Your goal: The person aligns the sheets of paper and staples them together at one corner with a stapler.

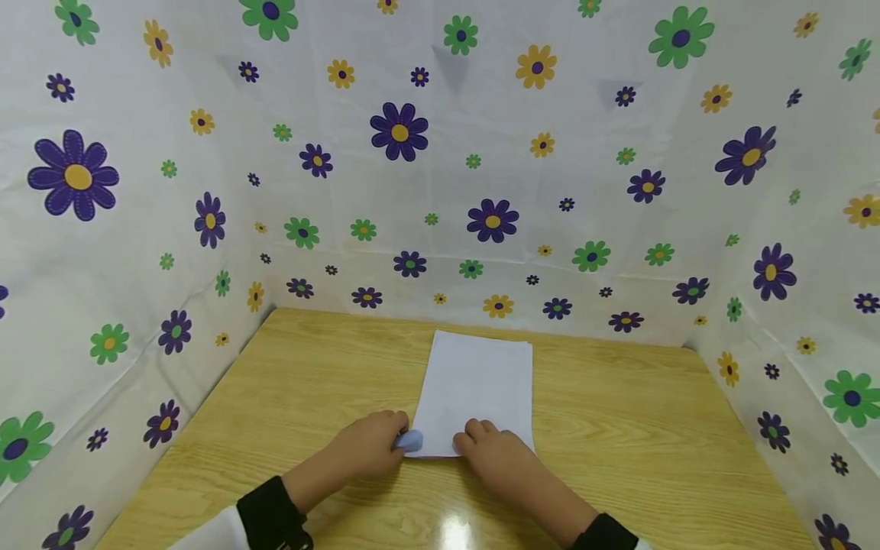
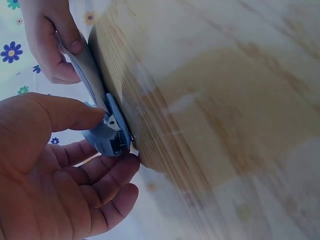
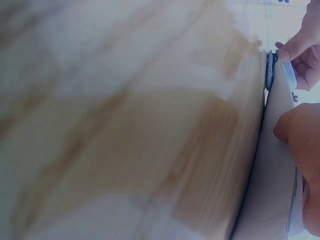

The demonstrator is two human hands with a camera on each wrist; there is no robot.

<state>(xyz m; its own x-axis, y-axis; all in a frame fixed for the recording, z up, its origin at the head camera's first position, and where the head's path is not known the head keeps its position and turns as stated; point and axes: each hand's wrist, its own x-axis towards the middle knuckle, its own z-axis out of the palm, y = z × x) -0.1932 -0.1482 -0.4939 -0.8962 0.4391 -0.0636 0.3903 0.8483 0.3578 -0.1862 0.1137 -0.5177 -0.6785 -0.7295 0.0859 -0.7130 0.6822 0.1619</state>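
A small light-blue stapler (image 1: 411, 441) is at the near left corner of a stack of white paper sheets (image 1: 477, 382). My left hand (image 1: 371, 447) holds it, with the thumb on one side and fingertips on the other in the left wrist view. There the stapler (image 2: 106, 137) has the paper's corner between its two arms. My right hand (image 1: 498, 458) pinches the near edge of the sheets, right of the stapler. In the right wrist view its thumb lies on the paper (image 3: 270, 165), which is raised slightly off the table along this edge.
The paper rests on a wood-grain table (image 1: 330, 359). A white cloth (image 1: 426, 176) printed with purple, green and yellow flowers hangs behind the table and along both sides. Light glares off the table's near part.
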